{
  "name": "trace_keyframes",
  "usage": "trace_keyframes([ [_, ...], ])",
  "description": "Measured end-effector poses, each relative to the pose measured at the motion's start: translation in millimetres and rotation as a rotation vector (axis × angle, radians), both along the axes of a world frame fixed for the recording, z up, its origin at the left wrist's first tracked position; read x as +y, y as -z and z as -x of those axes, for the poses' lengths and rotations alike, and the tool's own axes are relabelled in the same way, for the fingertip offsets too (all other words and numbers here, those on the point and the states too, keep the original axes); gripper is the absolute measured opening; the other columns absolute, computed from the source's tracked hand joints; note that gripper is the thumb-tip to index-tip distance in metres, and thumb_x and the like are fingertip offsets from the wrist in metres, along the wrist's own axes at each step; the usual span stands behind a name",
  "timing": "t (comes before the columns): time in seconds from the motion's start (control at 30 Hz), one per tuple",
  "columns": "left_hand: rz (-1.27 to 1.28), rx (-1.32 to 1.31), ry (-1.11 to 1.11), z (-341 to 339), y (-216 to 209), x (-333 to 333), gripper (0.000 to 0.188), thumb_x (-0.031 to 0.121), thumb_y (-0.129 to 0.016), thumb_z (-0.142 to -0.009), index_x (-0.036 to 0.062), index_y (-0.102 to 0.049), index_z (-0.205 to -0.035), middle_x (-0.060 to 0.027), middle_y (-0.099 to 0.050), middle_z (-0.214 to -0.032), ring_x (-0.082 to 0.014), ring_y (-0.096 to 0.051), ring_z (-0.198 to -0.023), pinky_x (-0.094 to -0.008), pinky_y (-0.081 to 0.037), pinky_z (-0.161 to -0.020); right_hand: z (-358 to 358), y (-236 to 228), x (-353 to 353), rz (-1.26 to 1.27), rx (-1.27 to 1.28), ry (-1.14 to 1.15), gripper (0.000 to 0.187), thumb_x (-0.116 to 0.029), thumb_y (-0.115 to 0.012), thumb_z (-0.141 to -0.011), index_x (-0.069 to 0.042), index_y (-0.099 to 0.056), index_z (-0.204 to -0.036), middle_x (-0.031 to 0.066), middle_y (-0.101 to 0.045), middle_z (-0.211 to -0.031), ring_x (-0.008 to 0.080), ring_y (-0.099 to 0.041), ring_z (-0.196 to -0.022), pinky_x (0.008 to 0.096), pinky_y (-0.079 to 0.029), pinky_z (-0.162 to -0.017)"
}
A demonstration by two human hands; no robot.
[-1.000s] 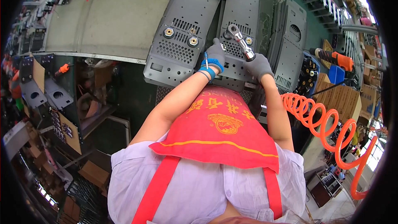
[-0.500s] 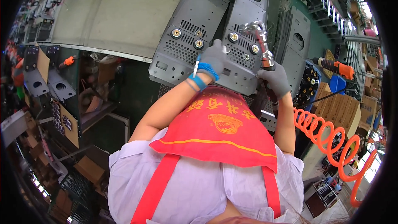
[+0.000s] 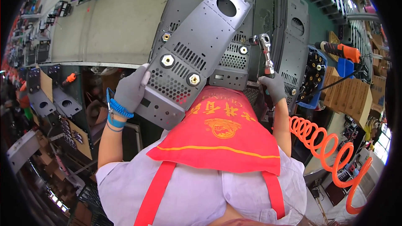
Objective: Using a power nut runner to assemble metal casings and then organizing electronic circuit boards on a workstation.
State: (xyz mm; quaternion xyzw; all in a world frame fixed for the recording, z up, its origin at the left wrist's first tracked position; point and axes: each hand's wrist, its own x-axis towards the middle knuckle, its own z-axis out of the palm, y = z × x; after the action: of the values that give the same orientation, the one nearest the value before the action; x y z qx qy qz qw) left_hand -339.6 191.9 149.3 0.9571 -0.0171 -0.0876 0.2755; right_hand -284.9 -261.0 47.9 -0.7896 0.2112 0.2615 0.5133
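Observation:
A long grey perforated metal panel (image 3: 205, 37) is tilted up off the stack in front of me. My left hand (image 3: 133, 87), gloved in grey, grips its left edge near the vented end. Two hex nuts with brass centres (image 3: 168, 60) sit in that panel among the vent holes. Beneath it lie more grey panels (image 3: 228, 74) with similar fittings, partly covered. My gloved right hand (image 3: 274, 88) is closed round a ratchet wrench (image 3: 267, 54). The wrench's chrome head points away from me, apart from the raised panel.
Right of the wrench stand more grey panels (image 3: 298, 37). Beyond them are a blue bin (image 3: 307, 104) of small brass and black fittings, an orange-and-black power driver (image 3: 347, 52) and cardboard boxes (image 3: 349, 96). An orange coiled hose (image 3: 349, 203) hangs at my right. The pale worktable (image 3: 113, 29) stretches left.
My left hand has moved left and taken hold of a panel, which is now lifted and swung leftward, baring another beneath. My right hand still holds the wrench, slightly lower.

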Motion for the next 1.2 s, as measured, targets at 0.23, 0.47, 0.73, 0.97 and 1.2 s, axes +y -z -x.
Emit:
trace_keyframes([
  [0.23,-0.138,-0.059,0.027,45,3,25,0.029,0.019,-0.050,-0.097,0.0059,-0.057,-0.121,-0.0234,-0.063,-0.083,-0.0413,-0.062,-0.075,-0.0450,-0.050,-0.063,22,22,-1,0.081,0.001,0.030,0.025,-0.021,-0.070,-0.068,-0.002,-0.060,-0.082,0.0045,-0.060,-0.070,0.0126,-0.054,-0.062,0.0289,-0.045,-0.061],
  [0.47,0.126,-0.148,-0.216,4,37,-2,0.033,0.019,-0.045,-0.099,0.0032,-0.053,-0.127,-0.0270,-0.061,-0.084,-0.0429,-0.062,-0.080,-0.0435,-0.048,-0.066,19,11,15,0.033,0.009,0.057,0.025,-0.019,-0.069,-0.068,-0.001,-0.061,-0.083,0.0049,-0.061,-0.070,0.0129,-0.055,-0.063,0.0291,-0.045,-0.062],
  [0.73,-0.231,0.010,-0.340,-61,86,-11,0.036,0.032,-0.041,-0.099,0.0074,-0.056,-0.120,-0.0250,-0.064,-0.098,-0.0436,-0.062,-0.084,-0.0519,-0.050,-0.069,19,22,7,0.132,-0.018,-0.011,0.031,-0.023,-0.070,-0.068,0.000,-0.063,-0.086,0.0090,-0.064,-0.074,0.0184,-0.060,-0.068,0.0324,-0.047,-0.066],
  [0.97,-0.709,-0.086,-0.157,-78,36,-63,0.021,0.028,-0.055,-0.091,0.0082,-0.057,-0.088,-0.0136,-0.062,-0.079,-0.0321,-0.064,-0.069,-0.0438,-0.051,-0.061,17,12,22,0.415,0.036,-0.214,0.040,-0.032,-0.067,-0.068,-0.002,-0.064,-0.095,0.0198,-0.067,-0.086,0.0365,-0.065,-0.083,0.0406,-0.049,-0.075],
  [1.2,-0.157,-0.037,0.047,-71,135,-217,0.042,0.018,-0.047,-0.093,-0.0030,-0.042,-0.129,-0.0192,-0.059,-0.100,-0.0342,-0.064,-0.084,-0.0434,-0.054,-0.067,5,7,24,0.467,0.098,-0.255,0.039,-0.033,-0.068,-0.070,-0.004,-0.064,-0.095,0.0212,-0.067,-0.090,0.0380,-0.064,-0.089,0.0426,-0.050,-0.079],
])
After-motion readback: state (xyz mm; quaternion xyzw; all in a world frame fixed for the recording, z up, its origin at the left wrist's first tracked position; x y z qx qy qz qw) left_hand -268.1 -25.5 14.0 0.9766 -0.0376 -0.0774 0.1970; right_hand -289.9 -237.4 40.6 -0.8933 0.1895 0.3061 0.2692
